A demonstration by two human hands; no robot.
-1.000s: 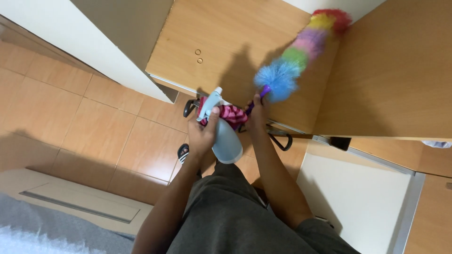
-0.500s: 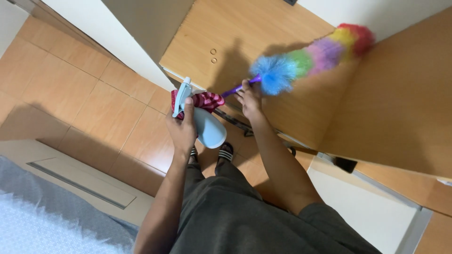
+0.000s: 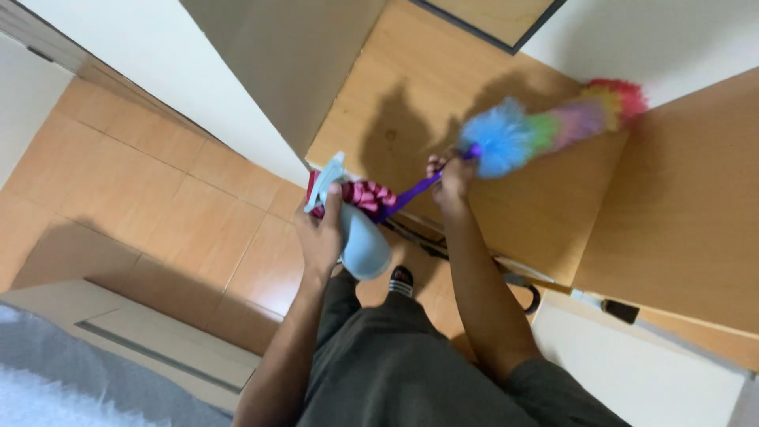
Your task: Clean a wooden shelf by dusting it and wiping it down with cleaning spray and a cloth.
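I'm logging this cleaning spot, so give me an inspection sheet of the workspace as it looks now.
Surface: wooden desk top, bare where visible, with shadows of the hands and tools on it.
Job's things: rainbow feather duster lying on the desk top; pale blue spray bottle; pink patterned cloth bunched by the bottle.
Clutter: a dark handled object below the desk edge, kind unclear.
Hands: left hand grips the spray bottle; right hand holds the duster's purple handle.
Cables: nothing seen.
Surroundings: tan tiled floor, white wall, wooden panel at right.
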